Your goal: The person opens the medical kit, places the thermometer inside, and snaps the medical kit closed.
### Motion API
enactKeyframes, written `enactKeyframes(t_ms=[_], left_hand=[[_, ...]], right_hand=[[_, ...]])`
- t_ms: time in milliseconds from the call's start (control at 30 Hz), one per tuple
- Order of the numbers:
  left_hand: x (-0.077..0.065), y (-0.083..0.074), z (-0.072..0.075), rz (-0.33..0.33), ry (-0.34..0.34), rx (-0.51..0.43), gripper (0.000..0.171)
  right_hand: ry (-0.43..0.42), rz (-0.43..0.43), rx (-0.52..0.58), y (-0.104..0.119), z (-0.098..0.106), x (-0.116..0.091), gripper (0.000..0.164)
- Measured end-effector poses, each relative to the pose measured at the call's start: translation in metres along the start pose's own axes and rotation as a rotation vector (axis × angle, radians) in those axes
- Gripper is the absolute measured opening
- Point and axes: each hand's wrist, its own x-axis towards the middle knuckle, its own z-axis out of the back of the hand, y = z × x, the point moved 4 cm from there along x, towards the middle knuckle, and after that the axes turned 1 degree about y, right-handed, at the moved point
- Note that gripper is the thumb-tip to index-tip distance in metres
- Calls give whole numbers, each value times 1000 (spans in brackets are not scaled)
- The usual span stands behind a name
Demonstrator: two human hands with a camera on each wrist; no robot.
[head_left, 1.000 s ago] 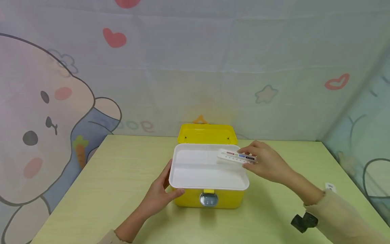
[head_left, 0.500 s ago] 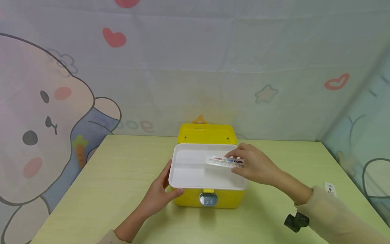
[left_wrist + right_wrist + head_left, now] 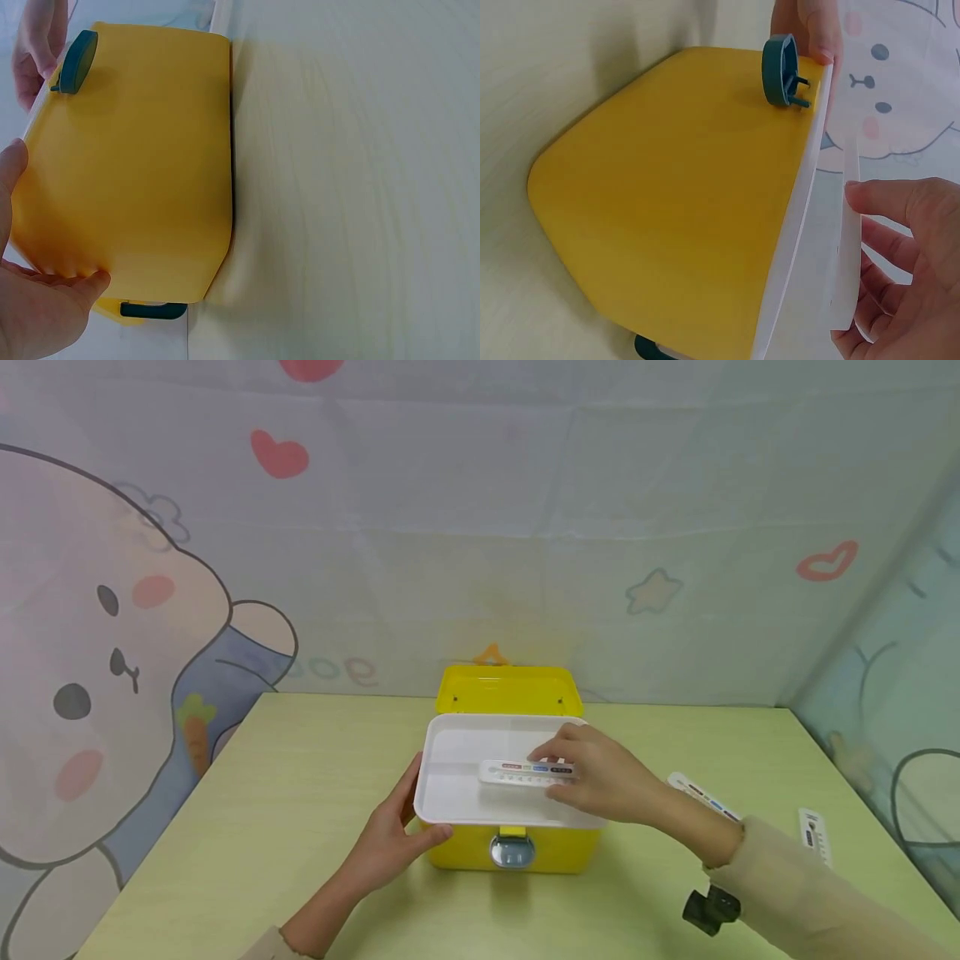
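A yellow storage box (image 3: pixel 547 850) stands on the table, its lid (image 3: pixel 510 692) raised at the back. A white divided tray (image 3: pixel 461 789) fills its top. My left hand (image 3: pixel 393 839) grips the box's left side, thumb over the front corner and fingers along the side wall. Over the tray, my right hand (image 3: pixel 615 777) pinches a white thermometer (image 3: pixel 506 772) with a scale and coloured label blocks by its right end. The right wrist view shows this thermometer (image 3: pixel 847 262) edge-on, apart from the tray rim, between thumb and fingers. My right hand hides its end in the head view.
Two similar white strips lie on the right of the table: one (image 3: pixel 701 793) partly behind my right forearm, another (image 3: pixel 815 837) near the right edge. A clear latch (image 3: pixel 513 852) hangs at the box front. A printed cloth (image 3: pixel 510 527) hangs behind the table.
My right hand has moved left and slightly toward me, carrying the thermometer farther over the tray. One strip on the table has come into view behind the forearm. My left hand stays put.
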Motion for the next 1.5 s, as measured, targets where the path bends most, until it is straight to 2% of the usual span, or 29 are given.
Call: enactKeyframes(t_ms=[367, 1500], left_hand=[[0, 0, 0, -23, 2, -15, 95], [1, 1, -2, -26, -4, -31, 93]], right_hand=[[65, 5, 12, 11, -10, 5, 29], [107, 104, 32, 24, -24, 17, 28]])
